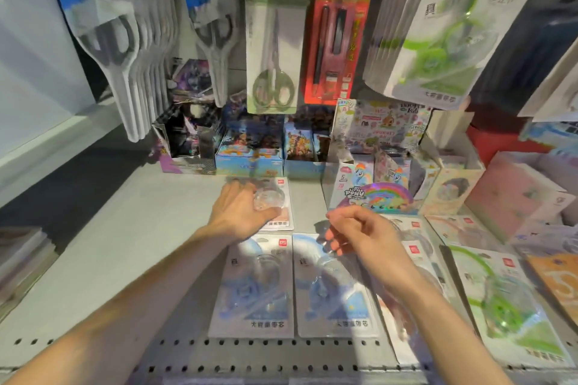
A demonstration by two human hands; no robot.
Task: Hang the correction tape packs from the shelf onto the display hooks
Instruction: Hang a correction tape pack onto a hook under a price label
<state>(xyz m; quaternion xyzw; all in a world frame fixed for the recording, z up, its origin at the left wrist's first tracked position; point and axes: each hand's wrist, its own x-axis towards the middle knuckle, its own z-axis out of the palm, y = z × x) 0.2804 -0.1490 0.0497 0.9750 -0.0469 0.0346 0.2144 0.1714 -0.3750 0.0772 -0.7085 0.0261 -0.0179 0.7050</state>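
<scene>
Several correction tape packs lie flat on the grey shelf [125, 244]. My left hand [239, 211] grips the clear blister of a pink pack [281, 209] at the shelf's middle. Two blue packs lie side by side in front of it, the left blue pack [253, 287] and the right blue pack [331, 291]. My right hand [359, 231] hovers over the right blue pack's top edge with fingers loosely curled, holding nothing I can see. A green pack [506, 306] lies at the front right. More green packs [438, 28] hang on a hook at the upper right.
Packaged scissors hang at upper left [125, 50] and at centre [273, 50], beside a red pen pack [336, 40]. Card boxes [250, 147] and a My Little Pony display [372, 191] line the back of the shelf. A perforated rail [250, 356] runs along the front edge.
</scene>
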